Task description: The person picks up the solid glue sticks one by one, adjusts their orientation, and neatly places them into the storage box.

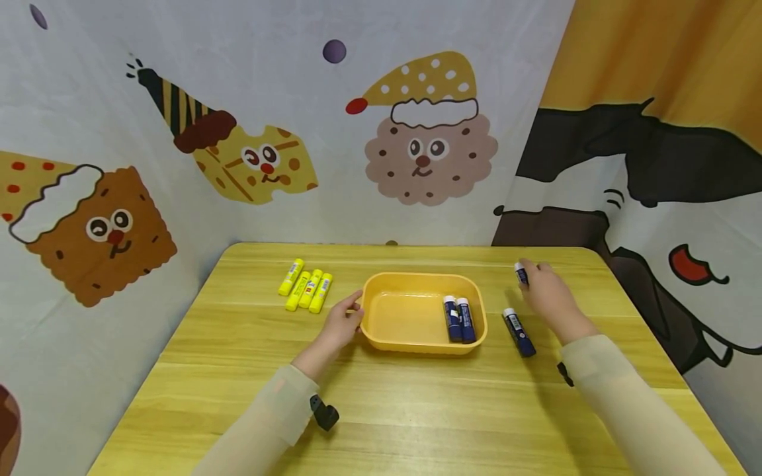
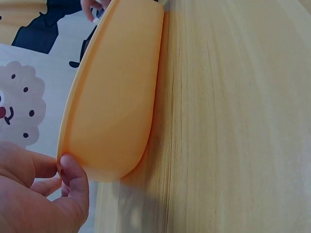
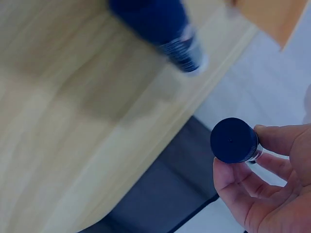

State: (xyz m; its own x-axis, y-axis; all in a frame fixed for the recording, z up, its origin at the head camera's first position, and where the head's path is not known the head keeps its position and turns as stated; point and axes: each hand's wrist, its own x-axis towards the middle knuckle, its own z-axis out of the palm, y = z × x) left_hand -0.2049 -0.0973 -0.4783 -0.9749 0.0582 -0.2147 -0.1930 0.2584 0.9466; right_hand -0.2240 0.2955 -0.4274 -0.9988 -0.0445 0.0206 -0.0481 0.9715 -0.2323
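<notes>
My left hand [image 1: 344,321] pinches the left rim of a yellow-orange plastic basin [image 1: 381,342]; the left wrist view shows thumb and fingers on its edge. Two dark blue glue sticks [image 1: 459,320] with white caps lie side by side in the basin's right end. Right of the basin, my right hand [image 1: 550,294] grips another blue glue stick [image 3: 234,140] between thumb and fingers, its round base facing the wrist camera. Between that hand and the basin, one more blue glue stick [image 1: 520,332] lies on the table. It appears blurred in the right wrist view.
Several yellow glue-stick-like tubes [image 1: 305,285] lie close together on the table, left of the basin. The wooden table [image 1: 381,410] ends at the back against a cloth [image 1: 345,198] printed with cartoon biscuits and cheese. More printed cloth hangs at both sides.
</notes>
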